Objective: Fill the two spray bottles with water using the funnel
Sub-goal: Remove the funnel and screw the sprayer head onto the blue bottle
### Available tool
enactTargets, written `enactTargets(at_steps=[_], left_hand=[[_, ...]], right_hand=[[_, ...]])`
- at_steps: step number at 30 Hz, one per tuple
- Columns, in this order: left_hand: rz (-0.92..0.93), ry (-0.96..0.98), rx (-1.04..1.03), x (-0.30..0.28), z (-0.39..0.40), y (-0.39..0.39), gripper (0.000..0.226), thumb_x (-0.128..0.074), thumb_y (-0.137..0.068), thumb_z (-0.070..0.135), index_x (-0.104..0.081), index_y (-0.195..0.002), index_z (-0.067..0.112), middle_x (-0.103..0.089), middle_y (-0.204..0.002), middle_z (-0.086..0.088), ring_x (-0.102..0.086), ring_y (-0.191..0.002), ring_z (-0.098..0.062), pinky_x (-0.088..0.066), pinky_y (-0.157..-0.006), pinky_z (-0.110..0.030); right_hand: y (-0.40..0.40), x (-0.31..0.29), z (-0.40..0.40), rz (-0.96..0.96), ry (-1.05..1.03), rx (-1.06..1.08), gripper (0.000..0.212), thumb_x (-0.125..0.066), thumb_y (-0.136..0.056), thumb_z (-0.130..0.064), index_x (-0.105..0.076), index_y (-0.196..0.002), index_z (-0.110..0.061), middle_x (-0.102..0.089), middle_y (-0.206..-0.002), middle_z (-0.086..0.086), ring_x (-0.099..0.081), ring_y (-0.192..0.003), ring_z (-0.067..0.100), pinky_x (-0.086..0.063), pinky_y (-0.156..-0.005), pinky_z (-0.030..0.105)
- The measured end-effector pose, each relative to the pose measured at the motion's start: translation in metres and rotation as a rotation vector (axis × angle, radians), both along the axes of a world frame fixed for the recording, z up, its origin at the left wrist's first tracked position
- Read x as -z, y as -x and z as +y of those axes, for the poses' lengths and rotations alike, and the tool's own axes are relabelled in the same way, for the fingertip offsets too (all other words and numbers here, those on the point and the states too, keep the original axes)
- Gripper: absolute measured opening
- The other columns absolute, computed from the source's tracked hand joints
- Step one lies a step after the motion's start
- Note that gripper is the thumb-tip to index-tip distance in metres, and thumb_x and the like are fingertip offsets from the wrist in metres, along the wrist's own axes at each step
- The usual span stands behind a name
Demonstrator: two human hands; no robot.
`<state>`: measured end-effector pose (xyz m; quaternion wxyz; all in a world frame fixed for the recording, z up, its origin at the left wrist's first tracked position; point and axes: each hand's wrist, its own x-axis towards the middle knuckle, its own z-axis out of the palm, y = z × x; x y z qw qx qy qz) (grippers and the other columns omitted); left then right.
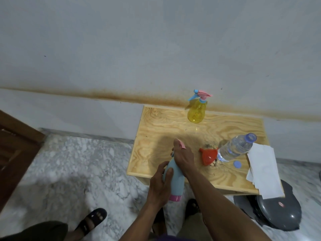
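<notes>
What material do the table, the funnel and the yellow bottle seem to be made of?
Table: probably plywood, pale and matte, with swirling grain.
Funnel: likely plastic, opaque orange-red, smooth.
Yellow bottle: seemingly plastic, translucent and glossy; light passes through.

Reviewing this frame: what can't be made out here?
Head view only:
- Blue bottle: its spray head is covered by the right hand, so whether it is screwed on or loose cannot be told; the left hand hides part of the body.
- Blue bottle's fill level: opaque wall.
- Yellow bottle: too far and small to tell any water level.
- Funnel: its spout is hidden behind the water bottle.
</notes>
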<state>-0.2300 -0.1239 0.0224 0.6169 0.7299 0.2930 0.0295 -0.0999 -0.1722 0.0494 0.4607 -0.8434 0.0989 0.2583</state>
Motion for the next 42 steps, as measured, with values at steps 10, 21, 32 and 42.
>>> enactTargets(at_steps=[10,21,32,42], left_hand=[[-0.008,-0.028,0.067,-0.002,-0.003,-0.015,0.043,-0.038,-0.084,0.072,-0.052,-0.118,0.048,-0.071,-0.099,0.01,-0.068,-0.082,0.002,-0.057,-0.062,-0.026],[0.014,-0.056,0.131,-0.001,-0.012,-0.021,0.041,-0.04,-0.091,0.062,-0.052,-0.123,0.04,-0.07,-0.099,0.009,-0.067,-0.081,0.003,-0.054,-0.061,-0.023],[0.0,-0.078,0.179,0.001,-0.028,-0.029,0.032,-0.044,-0.098,0.052,-0.053,-0.125,0.036,-0.071,-0.101,0.005,-0.069,-0.082,-0.003,-0.058,-0.066,-0.036],[-0.061,-0.036,0.147,-0.008,-0.023,-0.031,0.035,-0.049,-0.091,0.057,-0.053,-0.122,0.041,-0.07,-0.104,0.007,-0.068,-0.086,0.001,-0.059,-0.068,-0.03]], right_hand=[[-0.015,-0.003,-0.015,0.004,-0.016,0.026,0.059,-0.039,-0.098,-0.056,-0.072,-0.091,-0.008,-0.071,-0.1,0.012,-0.063,-0.097,0.031,-0.047,-0.091,0.04],[-0.018,-0.002,-0.028,0.031,0.01,0.042,0.064,-0.039,-0.092,-0.064,-0.071,-0.093,-0.009,-0.071,-0.102,0.012,-0.065,-0.095,0.03,-0.05,-0.092,0.043],[-0.021,-0.006,-0.046,0.019,0.025,0.095,0.066,-0.035,-0.093,-0.062,-0.071,-0.084,-0.007,-0.071,-0.099,0.017,-0.065,-0.094,0.034,-0.049,-0.093,0.049],[-0.023,-0.021,-0.047,-0.024,-0.065,0.055,0.05,-0.047,-0.096,-0.048,-0.068,-0.088,-0.004,-0.062,-0.081,0.007,-0.057,-0.079,0.024,-0.045,-0.079,0.04]])
